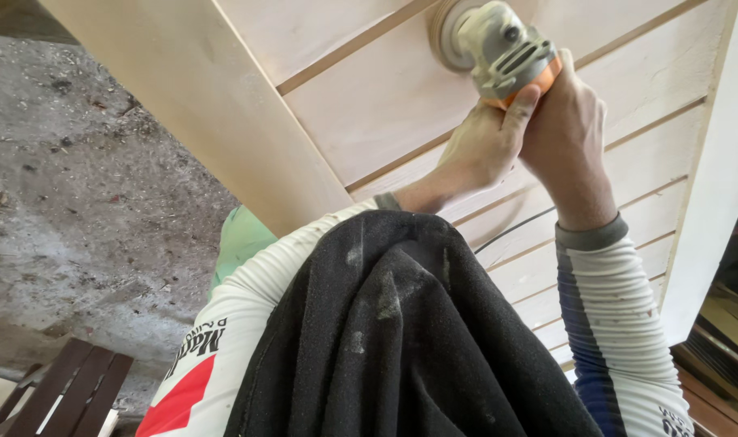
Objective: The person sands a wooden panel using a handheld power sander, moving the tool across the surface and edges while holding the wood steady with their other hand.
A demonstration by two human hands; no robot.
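Observation:
A dusty power sander (pixel 498 44) with an orange body and a round sanding disc presses flat on a pale wooden slatted panel (pixel 369 105). Both hands grip its body. My left hand (pixel 482 146) wraps it from below, thumb up against the orange part. My right hand (pixel 567 129) covers it from the right. A black power cord (pixel 506 231) runs down from the tool behind my arms. A black cloth (pixel 401 332) hangs in front of my chest and hides the lower part of the panel.
The panel has a thick pale frame board on the left (pixel 191 105) and another on the right (pixel 721 162). A dusty concrete floor (pixel 78 186) lies at left. Dark wooden slats (pixel 69 392) sit at bottom left, with more planks (pixel 725 340) at bottom right.

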